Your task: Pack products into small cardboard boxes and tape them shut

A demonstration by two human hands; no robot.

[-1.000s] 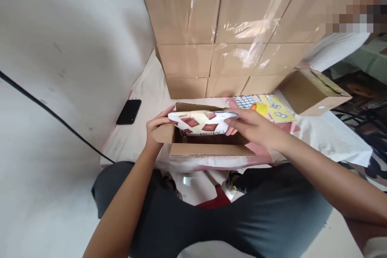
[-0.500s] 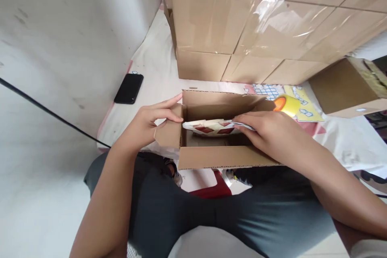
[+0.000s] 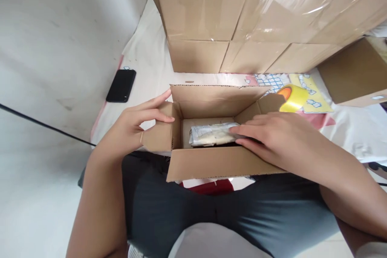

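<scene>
An open cardboard box (image 3: 226, 163) stands across my lap at the bed or table edge, its flaps spread outward. My left hand (image 3: 130, 127) grips the box's left flap (image 3: 160, 133), thumb underneath and fingers over its top edge. Inside the box, my right hand (image 3: 270, 133) pinches the right end of a flat plastic packet (image 3: 211, 134). Whitish film with fine print shows on the packet; its contents cannot be made out. The packet lies low in the box, near the front wall, and its right end is hidden by my fingers.
Behind the box rises a stack of cardboard boxes (image 3: 196, 54) wrapped in clear film. A black phone (image 3: 121, 85) lies to the left by the wall. A yellow tape roll (image 3: 294, 98) sits right of the box, and another open box (image 3: 350, 76) stands farther right.
The packet has gone from standing near the rim to lower inside the box, tipped so its printed white side shows. My right hand moved with it; my left hand stays on the flap.
</scene>
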